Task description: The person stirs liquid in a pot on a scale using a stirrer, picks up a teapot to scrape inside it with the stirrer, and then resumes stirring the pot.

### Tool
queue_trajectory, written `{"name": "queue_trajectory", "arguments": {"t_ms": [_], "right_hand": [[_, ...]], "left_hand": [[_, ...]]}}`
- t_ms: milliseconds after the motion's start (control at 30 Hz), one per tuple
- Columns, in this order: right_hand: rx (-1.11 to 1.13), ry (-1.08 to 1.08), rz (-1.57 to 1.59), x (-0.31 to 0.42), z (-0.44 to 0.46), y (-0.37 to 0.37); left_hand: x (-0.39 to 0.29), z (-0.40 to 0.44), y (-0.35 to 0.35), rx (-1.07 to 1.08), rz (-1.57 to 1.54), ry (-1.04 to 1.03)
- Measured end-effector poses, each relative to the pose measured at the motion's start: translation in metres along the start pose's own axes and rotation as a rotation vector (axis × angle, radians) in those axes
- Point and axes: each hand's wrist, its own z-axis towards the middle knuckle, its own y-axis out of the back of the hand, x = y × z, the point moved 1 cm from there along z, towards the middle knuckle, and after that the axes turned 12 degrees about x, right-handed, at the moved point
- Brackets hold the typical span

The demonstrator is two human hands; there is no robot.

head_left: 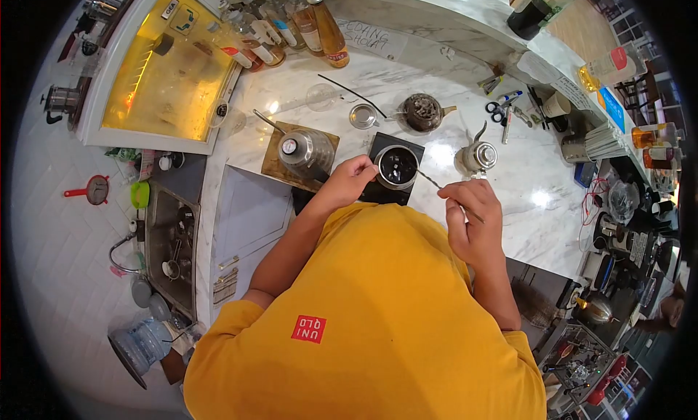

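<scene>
A round metal cup (397, 167) with dark liquid inside stands on a flat black scale (393, 141). My left hand (350, 181) pinches the cup's left edge between thumb and fingers. In my right hand (472, 215) is a thin twisted bar spoon (430, 179), held slanting so that its far end reaches the cup's right rim. Whether its tip is in the liquid is hard to make out. Left of the cup, a steel gooseneck kettle (308, 154) with a dial on its lid rests on a wooden board (272, 158).
A glass pot with a dark lid (423, 112) and a small metal pot (479, 156) stand beyond the cup. Scissors (497, 112) lie to the right. Several bottles (327, 29) line the back left. A sink (172, 249) is at left.
</scene>
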Motion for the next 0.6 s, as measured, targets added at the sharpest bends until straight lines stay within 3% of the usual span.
{"name": "queue_trajectory", "arguments": {"t_ms": [400, 600], "right_hand": [[0.013, 0.009, 0.01, -0.001, -0.002, 0.003], [0.04, 0.004, 0.043, 0.002, -0.003, -0.001]], "left_hand": [[-0.013, -0.006, 0.001, 0.036, -0.023, 0.067], [0.0, -0.003, -0.001, -0.023, 0.065, -0.059]]}}
